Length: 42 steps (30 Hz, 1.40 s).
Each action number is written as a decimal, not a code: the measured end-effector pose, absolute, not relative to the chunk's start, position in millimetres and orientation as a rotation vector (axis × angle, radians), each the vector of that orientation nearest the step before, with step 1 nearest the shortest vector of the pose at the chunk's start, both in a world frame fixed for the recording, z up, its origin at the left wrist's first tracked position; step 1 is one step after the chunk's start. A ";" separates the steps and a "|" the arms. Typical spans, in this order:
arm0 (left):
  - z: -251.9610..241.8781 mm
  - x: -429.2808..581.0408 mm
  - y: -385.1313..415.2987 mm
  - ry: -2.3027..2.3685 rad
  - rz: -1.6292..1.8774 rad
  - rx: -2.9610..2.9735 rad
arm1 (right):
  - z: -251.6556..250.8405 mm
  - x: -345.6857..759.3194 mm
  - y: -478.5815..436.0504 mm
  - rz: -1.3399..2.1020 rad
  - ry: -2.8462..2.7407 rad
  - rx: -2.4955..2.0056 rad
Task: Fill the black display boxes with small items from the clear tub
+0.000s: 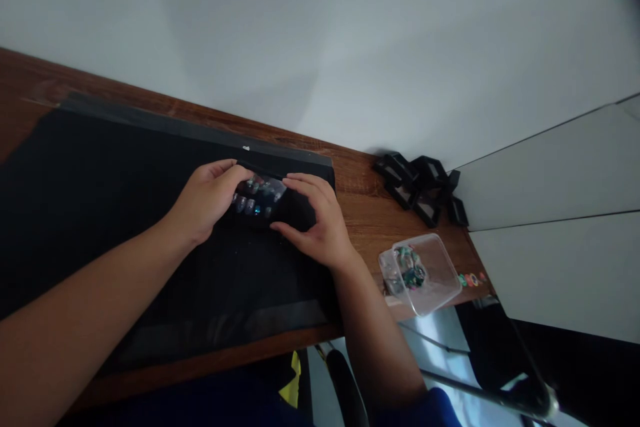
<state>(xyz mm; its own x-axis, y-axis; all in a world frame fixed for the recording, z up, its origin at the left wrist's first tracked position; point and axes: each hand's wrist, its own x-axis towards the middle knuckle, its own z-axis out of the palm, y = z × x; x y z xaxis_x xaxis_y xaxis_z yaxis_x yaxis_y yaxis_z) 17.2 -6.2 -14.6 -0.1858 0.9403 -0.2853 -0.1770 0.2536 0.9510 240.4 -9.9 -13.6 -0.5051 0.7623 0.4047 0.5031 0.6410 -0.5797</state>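
Note:
A black case with a clear front [265, 195] lies low over the black mat, and rows of glossy, glittery false nails show inside it. My left hand [207, 197] grips the case's left end, its thumb on the top edge and its other fingers mostly hidden beneath. At the right end, my right hand [320, 217] spans the case, with fingertips on the upper corner and the thumb by the lower corner.
The black mat [165, 267] covers much of the wooden table [363, 197]. To the right, several black boxes [417, 180] are heaped against the wall. A clear plastic tub [440, 273] with green pieces stands near the table's front edge, beside small coloured round items [473, 279].

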 end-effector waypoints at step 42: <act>-30.4 -17.7 -0.4 0.873 1.275 0.678 | 43.7 362.6 -106.9 -0.120 -1.580 -1.216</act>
